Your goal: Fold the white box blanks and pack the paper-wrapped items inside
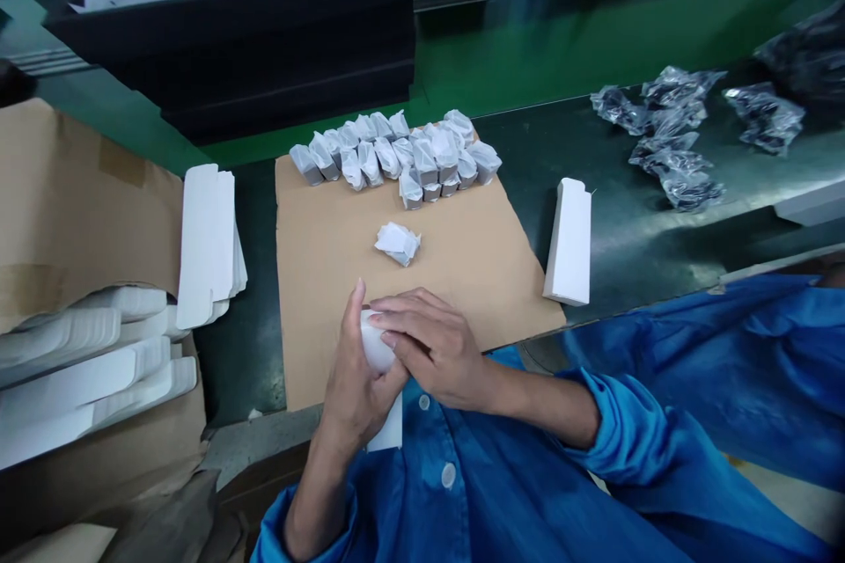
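Observation:
My left hand (pixel 353 391) is wrapped round a slim white box (pixel 389 431) held upright close to my body, with a white wrapped piece (pixel 375 350) at the box's top. My right hand (pixel 432 343) lies over the top of that piece, fingers pressed against it. Both hands hover above the near edge of a brown cardboard sheet (pixel 475 273). One loose white wrapped piece (pixel 398 243) lies in the middle of the sheet. Several more wrapped pieces (pixel 396 157) stand in rows at its far edge.
A closed white box (pixel 569 240) lies right of the cardboard on the dark belt. Flat white box blanks (pixel 208 242) are stacked at the left, more (pixel 85 369) in a brown carton. Clear bags of dark parts (pixel 673 141) lie far right. A black tray (pixel 251 35) stands behind.

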A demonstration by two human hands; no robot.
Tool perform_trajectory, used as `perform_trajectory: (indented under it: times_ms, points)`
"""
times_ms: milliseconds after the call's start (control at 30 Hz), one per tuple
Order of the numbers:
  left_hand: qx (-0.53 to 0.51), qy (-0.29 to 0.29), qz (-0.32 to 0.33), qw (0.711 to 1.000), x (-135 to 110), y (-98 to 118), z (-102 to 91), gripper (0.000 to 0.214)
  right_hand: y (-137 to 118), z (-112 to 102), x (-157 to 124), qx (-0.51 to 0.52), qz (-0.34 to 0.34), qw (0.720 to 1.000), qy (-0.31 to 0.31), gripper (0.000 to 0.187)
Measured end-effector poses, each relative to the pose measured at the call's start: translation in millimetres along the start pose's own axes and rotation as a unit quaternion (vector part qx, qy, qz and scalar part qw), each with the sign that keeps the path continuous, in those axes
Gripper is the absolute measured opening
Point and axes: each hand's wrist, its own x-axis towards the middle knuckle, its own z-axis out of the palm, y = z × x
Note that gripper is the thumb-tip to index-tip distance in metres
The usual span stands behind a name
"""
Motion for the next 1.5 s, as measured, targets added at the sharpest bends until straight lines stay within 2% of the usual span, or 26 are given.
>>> perform_trajectory:
  times_ms: [67, 100, 167, 233, 267, 333, 400, 433, 500, 567, 600, 667, 700, 767, 833, 900, 1000, 1033, 1100, 1167, 1233, 1267, 1333, 1400, 1500]
  points:
    - [-0.016, 0.017, -0.018, 1.0, 5, -1, 1.1, 0.084, 2, -2, 7, -0.026, -0.004, 0.998, -0.065, 0.026]
    - [-0.026, 0.046, -0.036, 0.998, 11, -3, 0.9, 0.081, 5, -5, 15, -0.043, 0.001, 0.994, -0.102, 0.027]
    - [-0.07, 0.136, -0.086, 0.985, 26, -9, -2.3, 0.07, 13, -13, 36, -0.114, 0.033, 0.982, -0.146, 0.043]
    - [-0.114, 0.211, -0.124, 0.963, 41, -19, -10.5, 0.061, 25, -20, 56, -0.222, 0.079, 0.959, -0.155, 0.06]
    - [-0.109, 0.231, -0.126, 0.959, 46, -23, -16.6, 0.061, 33, -23, 65, -0.262, 0.101, 0.946, -0.164, 0.06]
    - [-0.02, 0.242, -0.086, 0.966, 49, -29, -31.3, 0.068, 47, -30, 77, -0.285, 0.131, 0.929, -0.198, 0.05]
    - [0.109, 0.191, 0.015, 0.975, 42, -31, -45.7, 0.074, 57, -40, 83, -0.242, 0.15, 0.929, -0.238, 0.043]
    - [0.16, 0.134, 0.074, 0.975, 37, -30, -51.3, 0.074, 60, -46, 85, -0.214, 0.157, 0.93, -0.256, 0.04]
    - [0.221, -0.017, 0.174, 0.96, 29, -28, -57.6, 0.067, 60, -58, 87, -0.203, 0.171, 0.926, -0.269, 0.034]
    - [0.254, -0.123, 0.224, 0.933, 26, -28, -57.9, 0.057, 55, -68, 86, -0.288, 0.189, 0.911, -0.226, 0.032]
    - [0.266, -0.145, 0.231, 0.925, 27, -28, -56.6, 0.052, 52, -72, 83, -0.347, 0.191, 0.899, -0.188, 0.034]
    - [0.286, -0.143, 0.224, 0.921, 33, -31, -53.5, 0.044, 45, -77, 76, -0.406, 0.171, 0.886, -0.146, 0.036]
    - [0.299, -0.134, 0.213, 0.92, 36, -32, -52.2, 0.042, 43, -79, 71, -0.398, 0.145, 0.892, -0.16, 0.036]
    - [0.325, -0.119, 0.195, 0.918, 41, -32, -50.4, 0.043, 40, -79, 60, -0.355, 0.074, 0.901, -0.238, 0.039]
    - [0.341, -0.103, 0.188, 0.915, 44, -30, -48.0, 0.047, 40, -75, 52, -0.337, 0.02, 0.885, -0.32, 0.044]
    - [0.342, -0.098, 0.19, 0.915, 44, -26, -43.1, 0.053, 39, -69, 50, -0.381, 0.051, 0.865, -0.324, 0.045]
    - [0.326, -0.111, 0.206, 0.916, 43, -20, -31.1, 0.06, 32, -66, 54, -0.475, 0.182, 0.823, -0.251, 0.053]
    - [0.318, -0.119, 0.211, 0.917, 43, -18, -27.1, 0.057, 29, -69, 56, -0.49, 0.204, 0.814, -0.236, 0.057]
    - [0.309, -0.136, 0.213, 0.917, 45, -15, -21.4, 0.05, 26, -79, 61, -0.489, 0.181, 0.821, -0.231, 0.051]
    - [0.312, -0.148, 0.21, 0.915, 47, -15, -20.2, 0.047, 30, -93, 65, -0.465, 0.1, 0.844, -0.249, 0.044]
    - [0.312, -0.169, 0.22, 0.909, 50, -15, -23.1, 0.046, 40, -102, 68, -0.414, 0.019, 0.856, -0.309, 0.049]
    - [0.306, -0.182, 0.23, 0.906, 51, -15, -25.4, 0.047, 47, -104, 69, -0.389, 0.0, 0.857, -0.337, 0.05]
    - [0.282, -0.209, 0.251, 0.902, 52, -17, -30.3, 0.051, 58, -102, 68, -0.362, 0.015, 0.861, -0.357, 0.044]
    - [0.255, -0.22, 0.262, 0.904, 51, -19, -33.7, 0.052, 63, -98, 64, -0.371, 0.066, 0.867, -0.326, 0.041]
    - [0.236, -0.202, 0.263, 0.914, 48, -22, -35.1, 0.048, 57, -94, 51, -0.372, 0.111, 0.876, -0.285, 0.04]
